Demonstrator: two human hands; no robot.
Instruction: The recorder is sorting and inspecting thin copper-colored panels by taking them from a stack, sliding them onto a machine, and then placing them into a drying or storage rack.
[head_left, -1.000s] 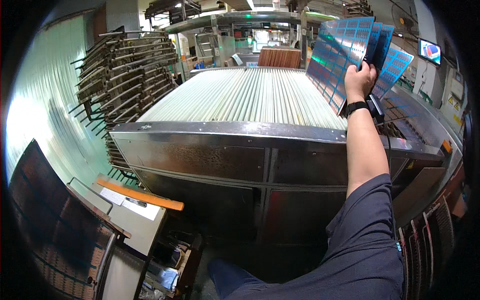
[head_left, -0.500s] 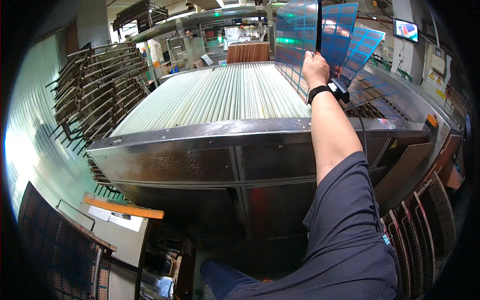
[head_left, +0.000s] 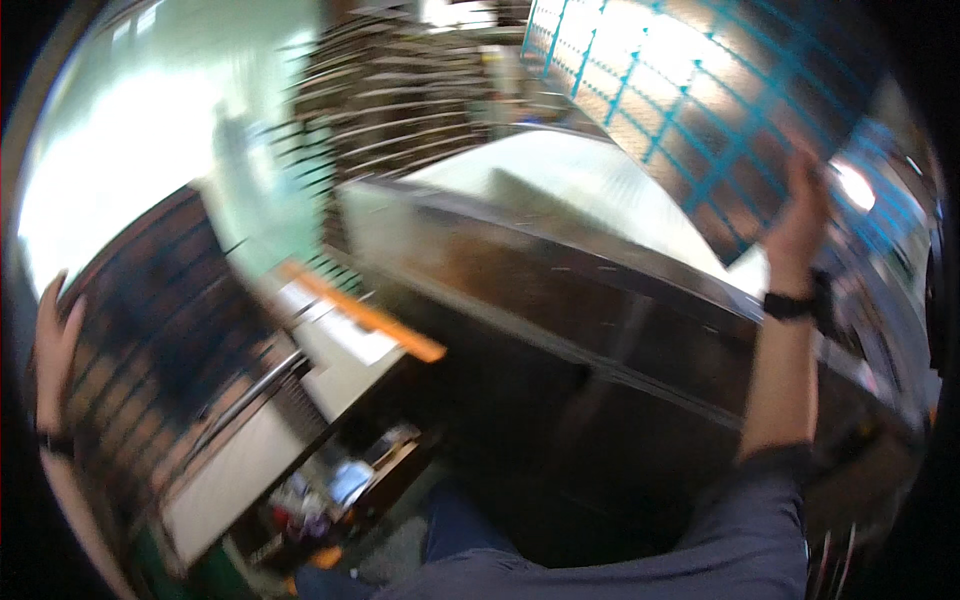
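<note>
A large steel conveyor machine (head_left: 560,330) fills the middle, with blurred wire racks (head_left: 400,90) stacked behind it. A dark grid-patterned panel (head_left: 720,120) with teal lines is held up high at upper right, its long axis tilted down toward the right hand (head_left: 805,215), which is closed on its lower edge. A dark rack frame (head_left: 150,330) lies lower left, beside the left hand (head_left: 55,350); fingers look extended, grip cannot be told. An orange bar (head_left: 365,315) sits between.
</note>
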